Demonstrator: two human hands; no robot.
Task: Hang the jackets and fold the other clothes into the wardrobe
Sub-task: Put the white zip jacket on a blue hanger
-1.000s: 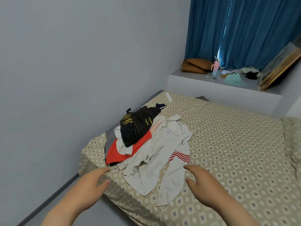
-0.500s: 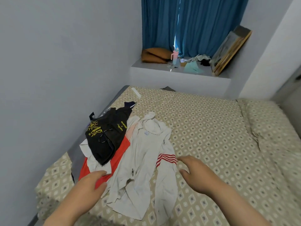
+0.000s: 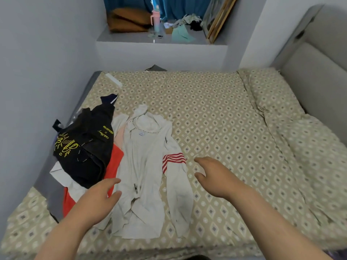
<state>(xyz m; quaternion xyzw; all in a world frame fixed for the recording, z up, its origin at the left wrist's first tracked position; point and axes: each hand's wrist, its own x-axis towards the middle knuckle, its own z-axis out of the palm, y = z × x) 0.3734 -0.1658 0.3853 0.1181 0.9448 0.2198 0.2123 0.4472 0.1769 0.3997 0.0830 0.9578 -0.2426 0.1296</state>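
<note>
A white zip jacket (image 3: pixel 148 166) with red sleeve stripes lies spread on the bed (image 3: pixel 234 147). Left of it is a heap: a black garment (image 3: pixel 88 147) with yellow print on top of a red garment (image 3: pixel 114 166) and other white cloth. My left hand (image 3: pixel 97 201) hovers open over the jacket's lower left edge. Just right of the striped sleeve, my right hand (image 3: pixel 214 175) is open above the bedsheet. Neither hand holds anything.
The bed fills the room between a grey wall on the left and a padded headboard (image 3: pixel 315 72) on the right. A ledge (image 3: pixel 161 42) behind the bed carries a brown cushion, a pink bottle, cloths and a leaning frame under blue curtains.
The view has swung right and down, and I am closer to the bed. Both hands have moved forward over the clothes, still open.
</note>
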